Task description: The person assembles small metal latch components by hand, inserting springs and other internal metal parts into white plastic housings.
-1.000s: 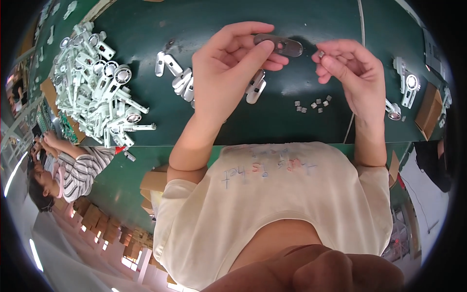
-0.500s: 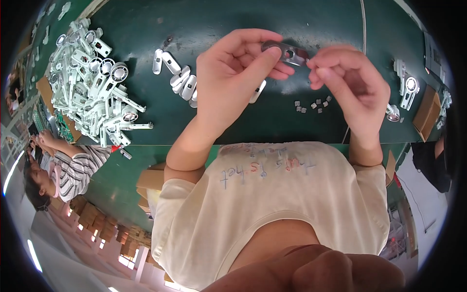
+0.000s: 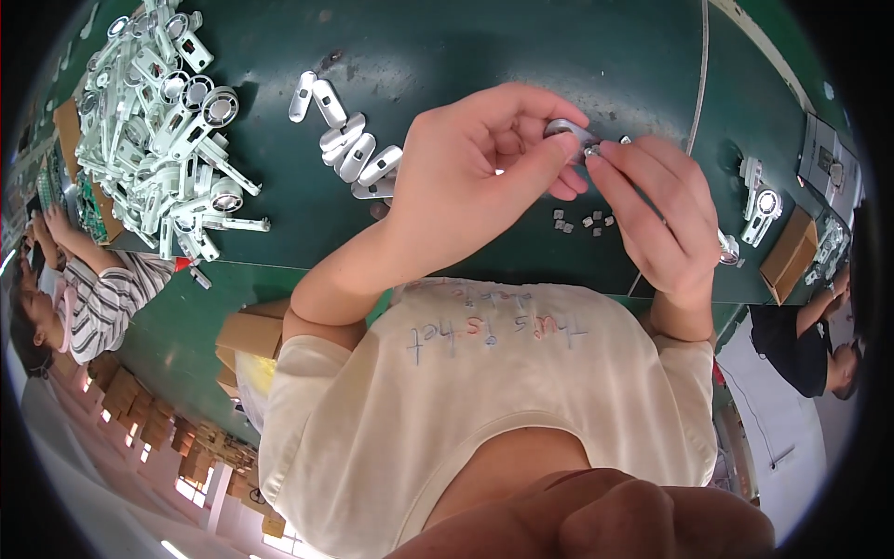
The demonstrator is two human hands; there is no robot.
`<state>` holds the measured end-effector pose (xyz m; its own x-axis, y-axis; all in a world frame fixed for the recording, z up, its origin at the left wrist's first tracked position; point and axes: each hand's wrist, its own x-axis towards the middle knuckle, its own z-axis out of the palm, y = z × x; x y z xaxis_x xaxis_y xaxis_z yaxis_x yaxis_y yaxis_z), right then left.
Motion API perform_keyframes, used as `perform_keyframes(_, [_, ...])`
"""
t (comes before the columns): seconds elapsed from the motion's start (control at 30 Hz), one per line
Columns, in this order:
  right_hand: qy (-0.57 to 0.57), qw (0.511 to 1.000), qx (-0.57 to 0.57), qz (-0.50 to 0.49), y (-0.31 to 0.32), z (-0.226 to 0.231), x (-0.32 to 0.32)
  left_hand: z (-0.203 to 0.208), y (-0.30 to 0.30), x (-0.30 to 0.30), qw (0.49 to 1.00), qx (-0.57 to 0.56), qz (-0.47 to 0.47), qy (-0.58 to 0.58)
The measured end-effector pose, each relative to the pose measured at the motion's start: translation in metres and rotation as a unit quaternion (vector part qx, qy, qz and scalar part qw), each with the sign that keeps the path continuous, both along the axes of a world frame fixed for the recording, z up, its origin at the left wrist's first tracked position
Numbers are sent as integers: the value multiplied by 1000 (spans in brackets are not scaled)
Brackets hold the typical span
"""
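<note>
A silver oval cover plate [image 3: 557, 127] is pinched between the thumb and fingers of my left hand [image 3: 494, 172], and that hand hides part of it. My right hand [image 3: 659, 210] has its thumb and forefinger closed on a small silver piece [image 3: 590, 150], which meets the near side of the plate. How the two fit together is too small to tell. Just below my fingers lie several small square silver pieces [image 3: 597, 223] on the green table. Left of my left hand, more silver oval covers [image 3: 357, 156] with square openings lie in a loose, partly overlapping row.
A tall heap of white handheld fan bodies [image 3: 168, 130] covers the table's left side. More fan bodies [image 3: 764, 202] and a cardboard box [image 3: 792, 253] are at the right. Beyond the table's near edge, co-workers sit at left [image 3: 102, 293] and right [image 3: 792, 340].
The plate has turned in my left hand and moved slightly right and nearer. My right fingertips have come from its end to its near side, now with a small silver piece showing. The whole view has shifted.
</note>
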<state>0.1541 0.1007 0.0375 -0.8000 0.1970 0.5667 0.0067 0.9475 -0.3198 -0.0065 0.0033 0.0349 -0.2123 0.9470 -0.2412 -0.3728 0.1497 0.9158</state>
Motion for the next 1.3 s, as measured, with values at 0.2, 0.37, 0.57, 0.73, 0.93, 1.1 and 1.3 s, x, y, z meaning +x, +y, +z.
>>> perform_keyframes(0.2, [17,999,13,37,3,0,2,-5,-7,1,997,43,-22,55])
perform_keyframes(0.37, [43,995,-45,77,11,-8,2,-3,-5,-1,997,39,-39,61])
perform_keyframes(0.57, [87,981,-141,106,22,-15,4,-1,3,-2,997,30,-58,36])
perform_keyframes(0.73, [38,988,-108,104,14,3,8,7,-2,-4,997,-5,-61,37])
perform_keyframes(0.93, [93,981,-148,87,12,-15,17,-9,-4,4,992,50,-77,92])
perform_keyframes(1.1, [80,980,-167,72,6,-10,26,-19,-6,9,965,108,-51,234])
perform_keyframes(1.3, [-44,934,-278,-220,48,16,59,-23,4,6,985,64,-29,161])
